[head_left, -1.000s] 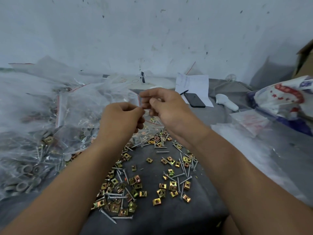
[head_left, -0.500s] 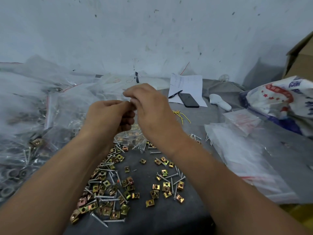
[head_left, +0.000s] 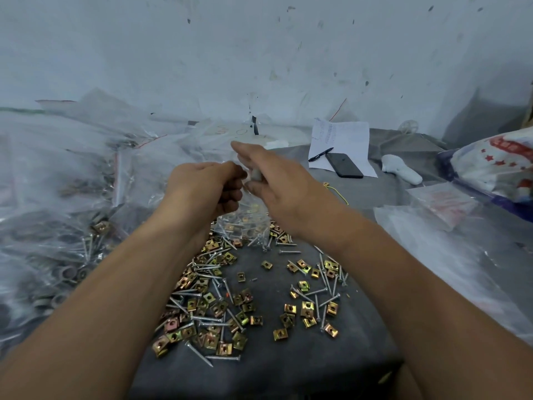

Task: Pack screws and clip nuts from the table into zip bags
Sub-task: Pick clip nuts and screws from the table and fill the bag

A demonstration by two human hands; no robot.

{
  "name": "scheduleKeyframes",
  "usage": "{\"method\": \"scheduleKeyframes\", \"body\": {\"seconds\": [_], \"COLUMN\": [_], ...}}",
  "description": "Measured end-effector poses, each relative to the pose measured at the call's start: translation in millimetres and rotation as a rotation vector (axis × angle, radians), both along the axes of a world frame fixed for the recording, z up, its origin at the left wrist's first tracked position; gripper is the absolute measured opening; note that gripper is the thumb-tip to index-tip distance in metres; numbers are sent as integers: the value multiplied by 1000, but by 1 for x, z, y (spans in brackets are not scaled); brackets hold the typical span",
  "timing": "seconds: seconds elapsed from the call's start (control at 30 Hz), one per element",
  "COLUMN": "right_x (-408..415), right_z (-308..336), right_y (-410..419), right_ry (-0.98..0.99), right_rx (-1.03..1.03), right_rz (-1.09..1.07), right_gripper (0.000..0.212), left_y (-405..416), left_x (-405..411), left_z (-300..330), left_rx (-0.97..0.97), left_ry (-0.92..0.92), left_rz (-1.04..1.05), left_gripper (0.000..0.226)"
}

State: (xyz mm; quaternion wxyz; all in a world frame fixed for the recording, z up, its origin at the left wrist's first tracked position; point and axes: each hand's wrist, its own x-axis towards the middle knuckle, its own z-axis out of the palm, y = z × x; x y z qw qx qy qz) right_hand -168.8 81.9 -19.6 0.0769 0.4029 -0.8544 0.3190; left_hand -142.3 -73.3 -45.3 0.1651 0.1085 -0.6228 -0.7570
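Zip bag [head_left: 245, 223], part-filled with screws and clip nuts, hangs above the tabletop [head_left: 288, 370] middle, its top pinched by left hand [head_left: 207, 189] and right hand [head_left: 277, 183]. Loose screws [head_left: 320, 301] and clip nuts [head_left: 213, 310] lie toward the near edge.

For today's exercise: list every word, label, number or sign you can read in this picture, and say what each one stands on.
No text here can be read.
White paper sheet: rows of small print, too small to read.
Printed plastic bag on the right: red marks and stars, characters blurred.
Flat stack of zip bags: faint red print, blurred.
Clear bag by the wall: red scribbles, not legible.
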Motion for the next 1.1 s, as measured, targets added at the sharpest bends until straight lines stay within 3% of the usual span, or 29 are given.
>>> {"method": "scheduleKeyframes", "body": {"seconds": [0.37,0.57,0.67,0.9,0.97,1.1], "right_x": [-2,-6,-10,-12,-11,-17], "right_z": [-1,-4,-5,3,4,2], "right_y": [2,-2,-5,-2,-2,-4], "right_ry": [-33,31,-49,-73,-69,-185], "right_rx": [100,278,313,187,145,173], "right_rz": [-13,-60,-32,96,64,84], "right_gripper": [71,100,100,63,67,95], "left_y": [-1,9,10,11,9,8], "left_x": [-1,2,4,9,9,9], "left_z": [1,2,4,9,11,13], "left_rx": [48,45,36,-166,-272,-354], "left_ry": [-29,-40,-39,-38,-37,18], "left_rz": [0,-40,-45,-101,-125,-116], "left_gripper": [13,15,16,18,20,20]}}
